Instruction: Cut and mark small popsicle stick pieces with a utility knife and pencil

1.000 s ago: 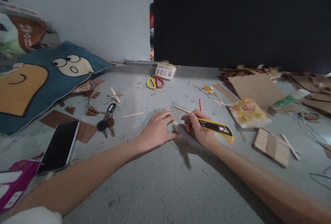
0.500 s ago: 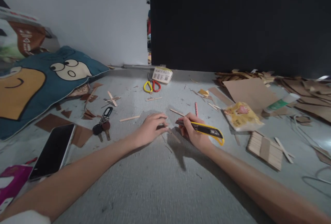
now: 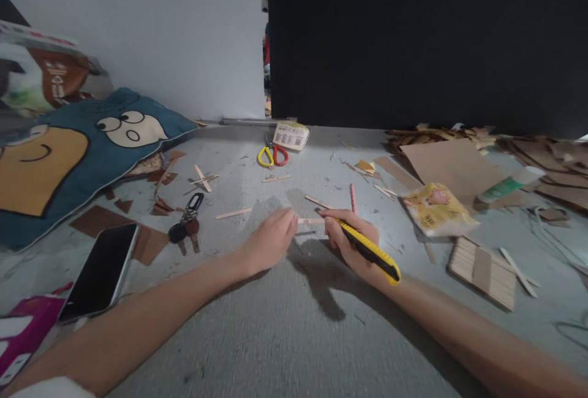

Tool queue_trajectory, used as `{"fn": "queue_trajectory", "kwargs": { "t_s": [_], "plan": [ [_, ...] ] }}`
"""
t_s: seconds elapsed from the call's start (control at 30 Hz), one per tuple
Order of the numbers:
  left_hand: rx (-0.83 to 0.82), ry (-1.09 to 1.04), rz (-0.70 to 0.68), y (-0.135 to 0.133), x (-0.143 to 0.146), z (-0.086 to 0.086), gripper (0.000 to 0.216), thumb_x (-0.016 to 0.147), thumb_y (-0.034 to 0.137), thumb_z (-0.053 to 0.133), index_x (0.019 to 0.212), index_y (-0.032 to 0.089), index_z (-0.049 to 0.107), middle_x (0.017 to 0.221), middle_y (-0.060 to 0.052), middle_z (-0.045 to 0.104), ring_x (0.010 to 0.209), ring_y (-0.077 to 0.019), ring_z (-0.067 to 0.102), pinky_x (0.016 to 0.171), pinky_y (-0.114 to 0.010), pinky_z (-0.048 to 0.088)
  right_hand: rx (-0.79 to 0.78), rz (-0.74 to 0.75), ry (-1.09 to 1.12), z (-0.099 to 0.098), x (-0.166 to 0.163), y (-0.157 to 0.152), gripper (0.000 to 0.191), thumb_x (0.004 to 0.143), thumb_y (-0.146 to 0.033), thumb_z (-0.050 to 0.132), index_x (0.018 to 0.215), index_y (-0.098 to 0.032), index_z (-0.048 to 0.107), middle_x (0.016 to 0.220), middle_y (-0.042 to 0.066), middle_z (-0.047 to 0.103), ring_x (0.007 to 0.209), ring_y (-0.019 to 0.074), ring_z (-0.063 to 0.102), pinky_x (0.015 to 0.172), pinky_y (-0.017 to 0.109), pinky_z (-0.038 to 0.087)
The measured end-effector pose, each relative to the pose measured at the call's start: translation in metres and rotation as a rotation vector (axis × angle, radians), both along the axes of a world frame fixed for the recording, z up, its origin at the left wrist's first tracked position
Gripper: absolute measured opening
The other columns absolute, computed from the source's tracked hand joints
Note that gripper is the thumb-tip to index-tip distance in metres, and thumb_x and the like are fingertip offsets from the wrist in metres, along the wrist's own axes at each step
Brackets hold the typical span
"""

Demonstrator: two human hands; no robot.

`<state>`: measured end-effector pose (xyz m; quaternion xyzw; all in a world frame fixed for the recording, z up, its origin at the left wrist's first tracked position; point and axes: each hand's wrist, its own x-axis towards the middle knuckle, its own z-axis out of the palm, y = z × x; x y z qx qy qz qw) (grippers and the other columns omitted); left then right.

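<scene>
A short flat wooden craft stick (image 3: 310,221) spans the gap between my two hands, just above the grey table. My left hand (image 3: 274,236) pinches its left end with closed fingers. In my right hand (image 3: 351,239) lies a yellow and black utility knife (image 3: 371,250), its handle slanting down to the right and its tip by the stick's right end. My right fingertips are close to that end; whether they touch it I cannot tell. Another craft stick (image 3: 318,202) lies on the table just beyond, beside a pink striped stick (image 3: 353,198).
Scissors (image 3: 274,155) lie at the back middle. Keys (image 3: 184,230), a phone (image 3: 100,271) and a blue cushion (image 3: 105,159) are on the left. To the right are a yellow packet (image 3: 437,209), a bundle of craft sticks (image 3: 482,272), a glue stick (image 3: 511,183) and cardboard (image 3: 448,168).
The craft stick has come up level between my hands. My left fingers have closed into a pinch, and the knife has turned in my right hand, its rear end dropping lower.
</scene>
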<state>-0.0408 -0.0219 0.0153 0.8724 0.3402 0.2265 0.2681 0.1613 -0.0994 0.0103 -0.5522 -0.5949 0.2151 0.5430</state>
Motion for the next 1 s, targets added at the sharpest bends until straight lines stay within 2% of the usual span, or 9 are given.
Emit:
{"fn": "queue_trajectory", "kwargs": {
  "t_s": [0.1,0.2,0.3,0.47,0.57,0.7,0.83,1.0],
  "plan": [
    [-0.207,-0.208,0.148,-0.005,0.002,-0.001,0.037,0.112,0.046,0.027,0.09,0.024,0.047,0.063,0.006,0.045,0.058,-0.0164,0.048,0.062,-0.03,0.037,0.116,0.039,0.026,-0.003,-0.005,0.002,0.03,0.1,-0.043,0.064,0.122,-0.024,0.07,0.076,-0.001,0.068,0.055,0.0139,0.061,0.058,0.029,0.053],
    [-0.258,-0.359,0.181,-0.012,0.006,0.0,0.039,0.111,0.051,0.027,0.089,0.025,0.044,0.057,0.007,0.043,0.054,-0.015,0.047,0.061,-0.03,0.038,0.222,0.086,0.051,-0.005,-0.009,0.0,0.035,0.103,-0.043,0.059,0.132,-0.025,0.062,0.09,0.003,0.071,0.063,0.0152,0.067,0.064,0.031,0.058],
    [-0.293,-0.411,0.184,-0.02,0.009,0.001,0.041,0.111,0.055,0.028,0.086,0.026,0.041,0.056,0.008,0.043,0.053,-0.0143,0.046,0.062,-0.03,0.039,0.256,0.104,0.075,-0.01,-0.011,-0.004,0.03,0.105,-0.039,0.054,0.132,-0.026,0.059,0.091,0.004,0.071,0.065,0.016,0.069,0.063,0.032,0.059],
    [-0.32,-0.461,0.223,-0.024,0.011,0.001,0.046,0.109,0.061,0.03,0.087,0.025,0.045,0.057,0.007,0.045,0.053,-0.0144,0.046,0.061,-0.031,0.04,0.381,0.144,0.077,-0.017,-0.012,-0.007,0.022,0.105,-0.034,0.055,0.127,-0.029,0.055,0.094,0.004,0.071,0.069,0.0164,0.072,0.066,0.033,0.061],
    [-0.308,-0.48,0.24,-0.023,0.011,0.002,0.047,0.109,0.064,0.029,0.087,0.025,0.045,0.057,0.007,0.047,0.056,-0.0149,0.05,0.066,-0.032,0.044,0.326,0.21,0.057,-0.018,-0.012,-0.007,0.017,0.104,-0.038,0.057,0.118,-0.029,0.054,0.091,0.005,0.071,0.065,0.0165,0.07,0.06,0.032,0.059],
    [-0.329,-0.444,0.163,-0.023,0.011,0.002,0.041,0.11,0.059,0.03,0.092,0.026,0.044,0.056,0.008,0.05,0.055,-0.015,0.051,0.066,-0.031,0.046,0.205,0.256,0.074,-0.018,-0.011,-0.007,0.021,0.1,-0.042,0.062,0.114,-0.029,0.053,0.091,0.007,0.072,0.064,0.0196,0.071,0.057,0.035,0.059],
    [-0.337,-0.393,0.093,-0.025,0.01,-0.001,0.029,0.111,0.048,0.03,0.1,0.025,0.043,0.056,0.01,0.047,0.052,-0.014,0.049,0.061,-0.029,0.041,0.237,0.242,0.097,-0.016,-0.013,-0.006,0.019,0.098,-0.037,0.064,0.111,-0.03,0.054,0.09,0.006,0.072,0.062,0.0197,0.072,0.054,0.034,0.058],
    [-0.321,-0.358,0.071,-0.028,0.008,-0.002,0.026,0.111,0.044,0.029,0.097,0.026,0.039,0.059,0.009,0.049,0.054,-0.0139,0.05,0.06,-0.029,0.039,0.202,0.204,0.081,-0.012,-0.016,-0.006,0.019,0.096,-0.04,0.065,0.106,-0.031,0.053,0.089,0.006,0.073,0.062,0.0207,0.072,0.054,0.035,0.059]
  ]
}}
